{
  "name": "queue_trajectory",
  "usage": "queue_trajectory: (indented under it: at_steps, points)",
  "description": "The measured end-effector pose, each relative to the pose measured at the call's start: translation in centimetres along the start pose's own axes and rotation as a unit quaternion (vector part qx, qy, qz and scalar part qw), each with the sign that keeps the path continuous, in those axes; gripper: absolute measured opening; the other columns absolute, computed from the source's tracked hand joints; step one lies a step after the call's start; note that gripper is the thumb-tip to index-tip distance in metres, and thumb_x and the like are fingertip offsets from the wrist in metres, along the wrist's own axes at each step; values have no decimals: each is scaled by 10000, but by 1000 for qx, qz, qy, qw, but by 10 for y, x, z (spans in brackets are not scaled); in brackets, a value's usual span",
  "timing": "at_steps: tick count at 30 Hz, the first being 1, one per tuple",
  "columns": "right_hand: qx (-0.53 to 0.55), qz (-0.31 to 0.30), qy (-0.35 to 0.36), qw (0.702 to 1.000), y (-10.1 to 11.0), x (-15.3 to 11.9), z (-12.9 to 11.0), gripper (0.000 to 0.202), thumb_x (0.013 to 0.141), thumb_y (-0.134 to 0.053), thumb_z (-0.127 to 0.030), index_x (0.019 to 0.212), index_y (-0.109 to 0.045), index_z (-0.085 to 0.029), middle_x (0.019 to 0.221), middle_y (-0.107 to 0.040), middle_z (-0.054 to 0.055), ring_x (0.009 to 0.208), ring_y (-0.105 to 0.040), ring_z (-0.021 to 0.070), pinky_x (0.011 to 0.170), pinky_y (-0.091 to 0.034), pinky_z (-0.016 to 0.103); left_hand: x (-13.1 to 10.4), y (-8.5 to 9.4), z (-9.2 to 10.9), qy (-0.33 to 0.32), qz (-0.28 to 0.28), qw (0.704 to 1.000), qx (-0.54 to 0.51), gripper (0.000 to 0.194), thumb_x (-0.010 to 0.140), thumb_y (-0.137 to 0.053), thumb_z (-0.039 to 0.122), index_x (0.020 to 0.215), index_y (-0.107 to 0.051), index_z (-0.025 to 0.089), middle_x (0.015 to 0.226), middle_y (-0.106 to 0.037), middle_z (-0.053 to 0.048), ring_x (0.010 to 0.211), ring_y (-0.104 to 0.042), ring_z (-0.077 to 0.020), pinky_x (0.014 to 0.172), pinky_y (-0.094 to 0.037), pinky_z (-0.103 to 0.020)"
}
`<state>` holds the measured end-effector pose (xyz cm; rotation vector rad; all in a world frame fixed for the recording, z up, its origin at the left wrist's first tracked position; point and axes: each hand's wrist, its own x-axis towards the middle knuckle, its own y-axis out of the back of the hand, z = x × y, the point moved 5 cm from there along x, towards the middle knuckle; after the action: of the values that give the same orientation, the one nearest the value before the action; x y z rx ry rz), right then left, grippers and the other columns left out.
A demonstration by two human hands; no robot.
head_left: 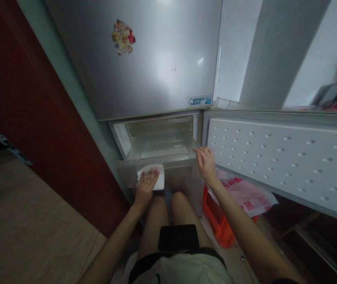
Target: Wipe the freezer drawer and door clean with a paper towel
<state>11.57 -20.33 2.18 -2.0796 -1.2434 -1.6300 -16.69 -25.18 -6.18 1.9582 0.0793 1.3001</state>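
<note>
A clear freezer drawer (177,172) is pulled partly out of the lower compartment of a silver fridge. My left hand (148,182) holds a folded white cloth (160,179) flat against the outside of the drawer's front panel, left of its middle. The fingers lie extended over the cloth. At the drawer's right front corner is my right hand (206,161), its fingers bent and pinched on the rim. A thin frosty film seems to cover the drawer floor (165,150).
The freezer door (274,157) stands wide to the right. Below it, an orange basket (220,221) bears a printed plastic bag (245,191). A black phone-like slab (179,237) lies on my lap. A red-brown wooden door (53,118) stands at left.
</note>
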Motion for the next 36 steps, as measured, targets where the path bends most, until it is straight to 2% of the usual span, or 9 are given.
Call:
queue_trajectory:
  at_steps: [5,12,16,20,23,28,32,36]
  points:
    - [2,-2,1,1000,-1,0,1,344,988,-364,-300,1124,-673,-237,1068,-655,80,1104,-493,240,1016,-402,477,11,5,-3,22,-9,1000,0,728,814,-301,-58,1500,-332,181,1405,-554,-117,1383,-424,-235,1169,-301,-527]
    - [6,1,6,1000,-2,0,3,336,982,-374,-297,1137,-667,-243,1071,-657,74,1107,-497,236,1009,-414,476,-11,-1,3,11,-13,1000,-26,797,775,-268,-87,1526,-255,183,1470,-483,-114,1446,-296,-208,1179,-276,-531]
    - [5,2,12,1000,-2,-1,3,325,980,-380,-282,1130,-666,-244,1073,-663,69,1102,-501,233,1016,-410,469,-20,-7,5,5,-20,999,-33,792,787,-270,-85,1532,-233,180,1467,-485,-130,1451,-283,-213,1172,-281,-540]
    - [4,3,14,1000,-2,-1,3,322,981,-382,-282,1132,-663,-237,1077,-661,71,1103,-499,233,1011,-415,465,-12,-7,1,-2,9,999,-32,789,797,-266,-75,1534,-225,202,1458,-501,-121,1439,-315,-216,1173,-276,-545]
    - [1,5,14,1000,-2,-1,3,324,981,-380,-284,1139,-659,-238,1086,-657,73,1108,-501,234,1016,-408,474,0,-6,-6,7,25,999,-22,791,787,-274,-74,1521,-277,218,1407,-559,-107,1404,-388,-217,1172,-290,-531]
    - [-3,5,17,1000,-2,-2,2,316,984,-378,-281,1120,-657,-226,1075,-656,70,1102,-491,233,1015,-406,454,6,-4,-10,22,27,999,-16,778,782,-279,-75,1498,-342,221,1373,-593,-99,1382,-426,-218,1165,-316,-511]
    - [-4,7,20,1000,-1,-1,1,322,985,-374,-284,1123,-657,-213,1063,-650,83,1108,-487,234,1014,-410,450,-8,-4,-3,10,21,999,-34,769,799,-262,-74,1515,-294,205,1440,-525,-104,1425,-350,-210,1185,-263,-529]
    - [-6,4,25,1000,-2,-1,1,315,986,-379,-280,1121,-658,-221,1074,-660,70,1092,-504,223,1024,-404,446,-29,-13,3,-8,-10,999,-43,766,807,-263,-76,1524,-261,193,1452,-508,-119,1436,-314,-203,1183,-266,-525]
